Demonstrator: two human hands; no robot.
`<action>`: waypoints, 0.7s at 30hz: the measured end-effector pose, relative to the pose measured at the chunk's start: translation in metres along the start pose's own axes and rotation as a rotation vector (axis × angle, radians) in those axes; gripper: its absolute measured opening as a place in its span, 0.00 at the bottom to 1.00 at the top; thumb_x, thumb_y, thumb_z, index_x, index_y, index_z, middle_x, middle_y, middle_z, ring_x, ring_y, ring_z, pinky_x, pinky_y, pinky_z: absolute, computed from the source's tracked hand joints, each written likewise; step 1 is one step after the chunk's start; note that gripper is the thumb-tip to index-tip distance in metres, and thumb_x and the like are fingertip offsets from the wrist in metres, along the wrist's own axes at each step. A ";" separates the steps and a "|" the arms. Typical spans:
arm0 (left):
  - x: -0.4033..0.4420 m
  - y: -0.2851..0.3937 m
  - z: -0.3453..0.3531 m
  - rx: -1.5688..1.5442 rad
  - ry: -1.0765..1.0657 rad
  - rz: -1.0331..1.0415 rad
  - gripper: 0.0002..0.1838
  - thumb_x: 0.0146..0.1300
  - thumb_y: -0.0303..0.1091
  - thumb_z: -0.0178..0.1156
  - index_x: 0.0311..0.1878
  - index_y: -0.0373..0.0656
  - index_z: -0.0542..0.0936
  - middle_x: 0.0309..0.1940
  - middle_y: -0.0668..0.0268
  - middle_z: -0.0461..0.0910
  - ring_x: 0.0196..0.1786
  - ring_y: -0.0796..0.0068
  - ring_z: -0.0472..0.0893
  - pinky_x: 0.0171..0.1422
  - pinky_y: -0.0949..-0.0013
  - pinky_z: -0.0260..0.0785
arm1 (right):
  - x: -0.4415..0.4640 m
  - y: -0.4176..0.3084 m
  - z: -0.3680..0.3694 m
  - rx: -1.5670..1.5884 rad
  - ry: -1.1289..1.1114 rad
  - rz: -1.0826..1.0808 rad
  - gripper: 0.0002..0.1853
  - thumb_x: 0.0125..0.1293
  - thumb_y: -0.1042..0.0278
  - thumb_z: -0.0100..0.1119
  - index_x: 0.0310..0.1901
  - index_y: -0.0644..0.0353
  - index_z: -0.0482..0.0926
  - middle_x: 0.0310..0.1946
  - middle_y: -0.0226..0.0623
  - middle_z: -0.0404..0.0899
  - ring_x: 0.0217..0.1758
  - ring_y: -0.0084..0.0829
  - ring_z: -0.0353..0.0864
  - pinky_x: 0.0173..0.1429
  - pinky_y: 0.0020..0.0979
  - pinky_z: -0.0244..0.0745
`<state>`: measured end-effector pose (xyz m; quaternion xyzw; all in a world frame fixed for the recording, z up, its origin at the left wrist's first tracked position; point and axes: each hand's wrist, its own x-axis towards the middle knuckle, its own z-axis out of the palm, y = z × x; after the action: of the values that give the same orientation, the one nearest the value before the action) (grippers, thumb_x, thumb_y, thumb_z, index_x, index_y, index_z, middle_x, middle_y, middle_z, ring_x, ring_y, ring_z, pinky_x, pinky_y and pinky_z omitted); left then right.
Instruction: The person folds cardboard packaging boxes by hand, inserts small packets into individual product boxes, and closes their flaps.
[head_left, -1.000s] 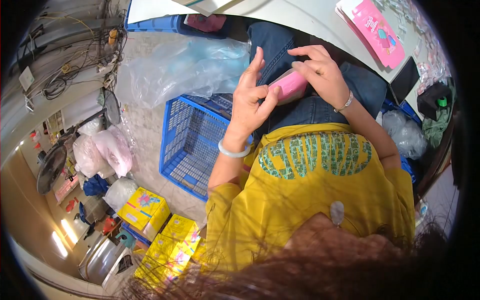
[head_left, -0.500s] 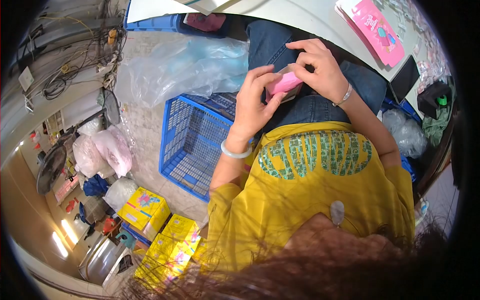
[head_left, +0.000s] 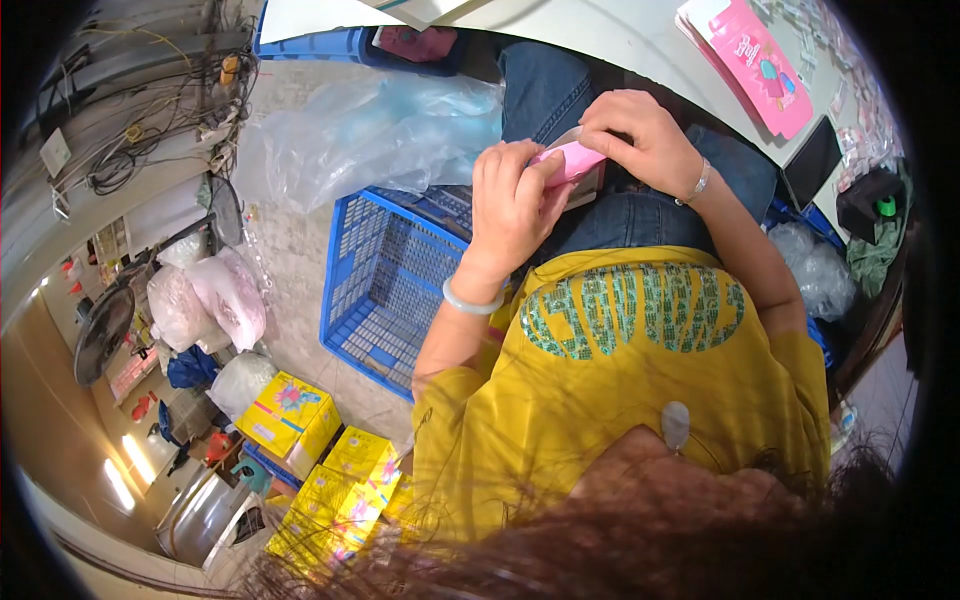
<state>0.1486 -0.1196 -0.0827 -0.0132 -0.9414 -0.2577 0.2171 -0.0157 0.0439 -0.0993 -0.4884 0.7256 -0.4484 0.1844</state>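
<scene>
Above my lap a small pink box point(head_left: 577, 163) is held between both hands, tilted, with a pale flap at its upper edge. My left hand point(head_left: 514, 197) wraps round the box's left end, thumb on the pink face. At the other end, my right hand point(head_left: 640, 138) pinches the upper edge between thumb and fingers. The fingertips of both hands are partly hidden by the box and by each other. A stack of flat pink printed cards point(head_left: 755, 70) lies on the white table point(head_left: 600, 30) at the upper right.
A blue plastic crate point(head_left: 395, 285) stands on the floor to the left, beside a clear plastic bag point(head_left: 370, 135). Yellow boxes point(head_left: 290, 415) are stacked at the lower left. A dark flat object point(head_left: 810, 165) is at the table's right edge, near a grey plastic bag point(head_left: 812, 270).
My left fingers, raised and spread a second ago, have curled round the box. My right hand has closed onto the box's upper edge, and the box has tilted.
</scene>
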 end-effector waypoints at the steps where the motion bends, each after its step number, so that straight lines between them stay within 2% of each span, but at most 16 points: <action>1: 0.000 0.000 -0.001 0.004 -0.004 -0.001 0.28 0.40 0.26 0.77 0.48 0.44 0.78 0.48 0.57 0.76 0.50 0.54 0.77 0.54 0.56 0.69 | -0.001 0.002 -0.001 -0.099 0.010 -0.094 0.09 0.62 0.60 0.65 0.35 0.57 0.82 0.40 0.34 0.80 0.48 0.36 0.78 0.64 0.42 0.65; 4: 0.000 0.002 -0.003 0.031 0.005 0.003 0.28 0.39 0.27 0.78 0.47 0.44 0.78 0.46 0.57 0.76 0.49 0.54 0.76 0.53 0.56 0.68 | -0.003 -0.002 -0.009 -0.280 -0.034 -0.242 0.10 0.61 0.60 0.66 0.39 0.56 0.83 0.42 0.33 0.80 0.52 0.36 0.77 0.69 0.45 0.61; 9: 0.000 0.003 -0.002 0.022 0.054 -0.015 0.27 0.39 0.28 0.78 0.46 0.44 0.78 0.44 0.59 0.76 0.46 0.55 0.76 0.50 0.58 0.68 | -0.002 -0.010 -0.014 -0.244 -0.094 -0.270 0.13 0.59 0.61 0.66 0.44 0.54 0.83 0.42 0.32 0.79 0.53 0.35 0.76 0.73 0.48 0.57; 13: 0.002 0.005 -0.008 0.007 -0.016 -0.042 0.26 0.41 0.31 0.78 0.46 0.45 0.78 0.41 0.61 0.77 0.43 0.58 0.75 0.49 0.59 0.66 | -0.003 -0.004 -0.016 -0.156 -0.225 -0.229 0.14 0.59 0.62 0.65 0.45 0.55 0.83 0.40 0.33 0.78 0.50 0.36 0.75 0.73 0.47 0.57; 15: 0.005 0.004 -0.014 -0.001 -0.068 -0.076 0.26 0.41 0.32 0.77 0.46 0.45 0.78 0.40 0.62 0.77 0.43 0.59 0.75 0.50 0.59 0.65 | -0.002 -0.003 -0.017 -0.193 -0.208 -0.270 0.13 0.59 0.63 0.65 0.45 0.55 0.83 0.39 0.33 0.77 0.49 0.36 0.75 0.73 0.48 0.57; 18: 0.003 -0.001 -0.020 -0.175 -0.163 -0.236 0.25 0.42 0.33 0.77 0.45 0.45 0.78 0.39 0.64 0.75 0.45 0.59 0.75 0.55 0.58 0.63 | -0.001 -0.005 -0.018 -0.246 -0.181 -0.310 0.12 0.60 0.64 0.64 0.45 0.55 0.83 0.38 0.33 0.77 0.48 0.36 0.75 0.73 0.48 0.57; 21: 0.001 -0.008 -0.027 -0.133 -0.197 -0.167 0.24 0.42 0.35 0.77 0.44 0.45 0.79 0.39 0.65 0.76 0.45 0.59 0.75 0.54 0.58 0.63 | -0.002 -0.006 -0.019 -0.260 -0.181 -0.317 0.12 0.60 0.64 0.64 0.44 0.55 0.83 0.38 0.33 0.77 0.48 0.36 0.75 0.73 0.49 0.58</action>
<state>0.1570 -0.1401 -0.0654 0.0258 -0.9368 -0.3342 0.1003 -0.0254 0.0538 -0.0844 -0.6543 0.6719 -0.3287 0.1115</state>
